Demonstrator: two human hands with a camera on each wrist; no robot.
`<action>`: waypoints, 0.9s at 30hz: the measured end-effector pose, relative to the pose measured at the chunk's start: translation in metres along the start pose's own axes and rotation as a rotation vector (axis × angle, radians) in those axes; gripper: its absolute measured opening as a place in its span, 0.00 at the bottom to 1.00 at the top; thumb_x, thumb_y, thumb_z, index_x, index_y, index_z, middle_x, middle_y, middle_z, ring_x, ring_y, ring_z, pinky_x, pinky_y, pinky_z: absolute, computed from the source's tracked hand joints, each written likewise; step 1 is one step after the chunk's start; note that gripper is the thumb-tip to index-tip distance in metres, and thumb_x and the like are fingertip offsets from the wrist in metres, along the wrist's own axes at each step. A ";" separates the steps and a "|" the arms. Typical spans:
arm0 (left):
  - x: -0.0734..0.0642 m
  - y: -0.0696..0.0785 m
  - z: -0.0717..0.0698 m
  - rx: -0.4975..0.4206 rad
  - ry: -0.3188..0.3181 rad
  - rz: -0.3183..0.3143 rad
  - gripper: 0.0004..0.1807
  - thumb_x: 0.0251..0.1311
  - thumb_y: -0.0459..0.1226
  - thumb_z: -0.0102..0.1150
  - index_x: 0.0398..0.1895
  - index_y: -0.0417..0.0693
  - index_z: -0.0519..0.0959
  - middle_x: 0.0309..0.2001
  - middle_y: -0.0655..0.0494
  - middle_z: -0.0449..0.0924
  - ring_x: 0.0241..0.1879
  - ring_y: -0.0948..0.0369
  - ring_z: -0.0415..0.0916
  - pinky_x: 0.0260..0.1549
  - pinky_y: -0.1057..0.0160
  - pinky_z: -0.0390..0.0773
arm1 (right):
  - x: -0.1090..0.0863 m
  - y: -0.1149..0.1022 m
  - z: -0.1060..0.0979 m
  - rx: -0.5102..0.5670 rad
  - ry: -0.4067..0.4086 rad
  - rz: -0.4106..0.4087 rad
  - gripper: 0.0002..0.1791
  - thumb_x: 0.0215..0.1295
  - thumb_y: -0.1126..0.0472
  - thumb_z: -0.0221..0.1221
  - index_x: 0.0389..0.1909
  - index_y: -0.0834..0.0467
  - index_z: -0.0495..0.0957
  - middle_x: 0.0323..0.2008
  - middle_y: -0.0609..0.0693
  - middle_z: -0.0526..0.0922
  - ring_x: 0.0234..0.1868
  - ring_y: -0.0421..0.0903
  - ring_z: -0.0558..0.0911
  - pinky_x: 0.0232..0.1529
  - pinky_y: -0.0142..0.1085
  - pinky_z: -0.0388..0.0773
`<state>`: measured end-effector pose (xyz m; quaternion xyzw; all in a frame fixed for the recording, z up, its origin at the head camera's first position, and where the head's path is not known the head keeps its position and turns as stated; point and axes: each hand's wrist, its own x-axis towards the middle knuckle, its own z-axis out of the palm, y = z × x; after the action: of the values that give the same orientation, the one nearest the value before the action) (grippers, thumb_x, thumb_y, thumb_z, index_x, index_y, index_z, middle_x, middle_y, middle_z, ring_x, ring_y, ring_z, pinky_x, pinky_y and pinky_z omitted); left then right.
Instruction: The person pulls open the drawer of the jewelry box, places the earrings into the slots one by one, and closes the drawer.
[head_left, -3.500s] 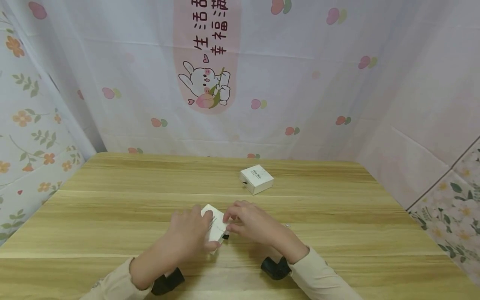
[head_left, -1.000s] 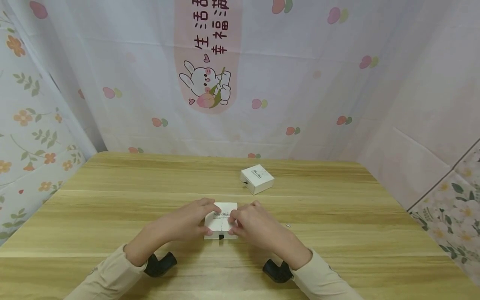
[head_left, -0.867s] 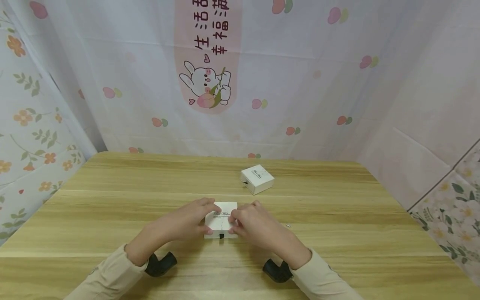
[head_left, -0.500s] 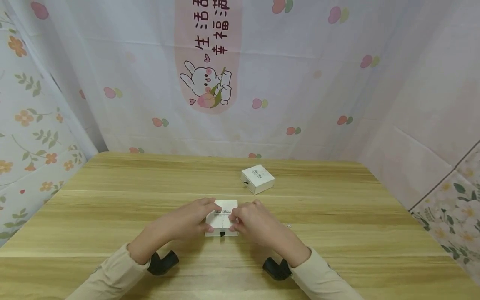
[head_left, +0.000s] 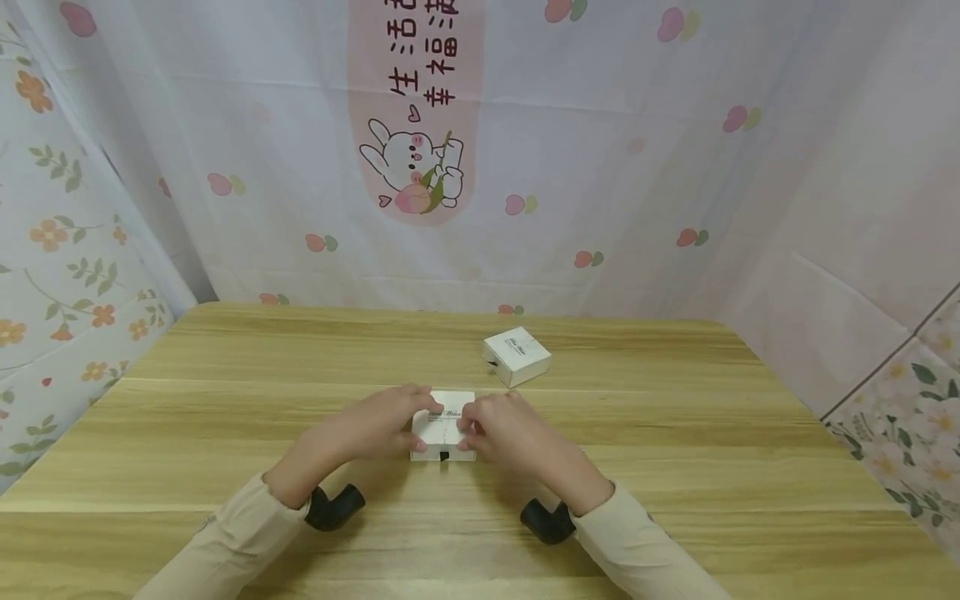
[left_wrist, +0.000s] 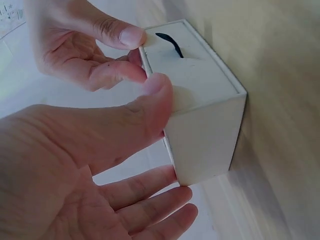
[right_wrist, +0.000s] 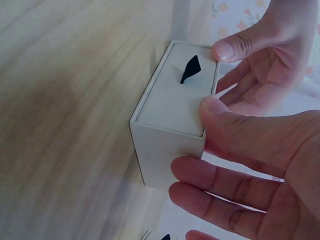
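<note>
A small white drawer-style gift box [head_left: 444, 429] with "Best Wishes" lettering lies flat on the wooden table, its front facing the person. A black ribbon tab [right_wrist: 191, 69] pokes out of the drawer front, which sits flush in its sleeve. My left hand [head_left: 382, 421] grips the left side, thumb at the front edge and index finger on top. On the right side, my right hand [head_left: 510, 429] holds it the same way, with curled fingers over the lid. Both thumbs also show on the box's front edge in the left wrist view, beside the tab [left_wrist: 172, 45].
Farther back and slightly right, a matching white box [head_left: 517, 356] sits at an angle with its black tab towards the front left. Black wrist mounts [head_left: 335, 507] hang under both sleeves. A printed curtain [head_left: 570, 167] rises behind the table's back edge [head_left: 615, 318].
Earlier the held box stood turned at an angle between the hands; it then came square to the person. Over the last second both hands have slid it a little away from the person.
</note>
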<state>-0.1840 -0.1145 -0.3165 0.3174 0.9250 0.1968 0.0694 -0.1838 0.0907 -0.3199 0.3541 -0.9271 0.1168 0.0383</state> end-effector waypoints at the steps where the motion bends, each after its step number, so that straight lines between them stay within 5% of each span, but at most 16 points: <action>1: 0.001 0.000 -0.001 -0.001 -0.004 -0.005 0.24 0.52 0.33 0.65 0.54 0.39 0.74 0.62 0.34 0.65 0.56 0.46 0.70 0.53 0.49 0.71 | 0.001 0.000 0.000 0.005 0.000 0.004 0.08 0.54 0.55 0.66 0.26 0.55 0.80 0.24 0.44 0.82 0.23 0.35 0.75 0.29 0.27 0.69; 11: 0.013 -0.002 -0.009 0.006 -0.027 -0.002 0.23 0.48 0.33 0.68 0.49 0.38 0.77 0.50 0.46 0.75 0.29 0.63 0.69 0.34 0.65 0.72 | 0.009 0.001 -0.003 0.034 -0.027 0.049 0.07 0.54 0.56 0.65 0.28 0.56 0.81 0.25 0.45 0.82 0.25 0.37 0.75 0.28 0.28 0.71; 19: 0.019 -0.005 -0.013 -0.016 -0.043 -0.044 0.22 0.49 0.33 0.67 0.49 0.39 0.77 0.52 0.46 0.76 0.33 0.61 0.71 0.40 0.61 0.72 | 0.016 0.004 -0.004 0.058 -0.055 0.092 0.07 0.56 0.57 0.64 0.30 0.56 0.81 0.26 0.45 0.81 0.27 0.38 0.74 0.29 0.29 0.72; 27: 0.028 -0.011 -0.015 0.005 -0.056 -0.039 0.23 0.49 0.33 0.67 0.50 0.38 0.77 0.54 0.44 0.75 0.49 0.53 0.73 0.50 0.55 0.74 | 0.023 0.007 -0.005 0.070 -0.073 0.121 0.07 0.56 0.58 0.64 0.32 0.58 0.81 0.28 0.47 0.81 0.28 0.40 0.75 0.31 0.30 0.73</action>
<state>-0.2159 -0.1099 -0.3069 0.3048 0.9293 0.1841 0.0980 -0.2059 0.0819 -0.3133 0.3028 -0.9428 0.1384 -0.0149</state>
